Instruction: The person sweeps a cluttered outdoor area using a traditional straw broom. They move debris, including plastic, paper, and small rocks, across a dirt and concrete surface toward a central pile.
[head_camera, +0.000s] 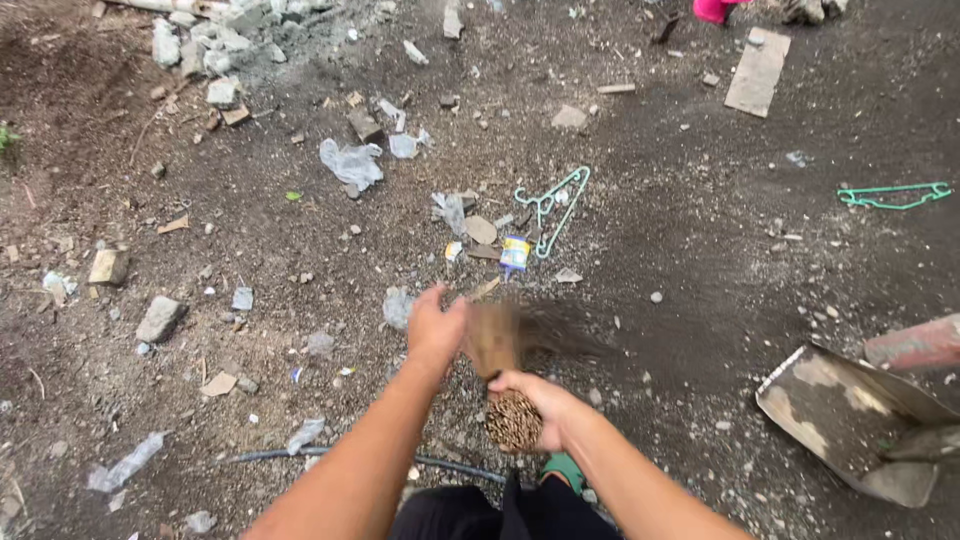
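Observation:
My right hand (545, 400) grips the butt end of a stick broom (512, 420), a tight bundle of thin brown twigs seen end-on. The broom's bristles (500, 335) are blurred with motion over the dirt ground, reaching toward a small can (515, 253). My left hand (435, 325) is on the bundle higher up, beside the blurred part; its grip is hard to make out. Scraps of plastic (352, 162), stones and bits of litter lie scattered in front of the broom.
A metal dustpan (850, 415) lies at the right with a reddish pipe (915, 345) behind it. Two green clothes hangers (553, 205) (893, 195) lie on the dirt. Rubble (215, 40) is piled at top left, a flat board (757, 72) at top right. A dark hose (300, 454) runs near my feet.

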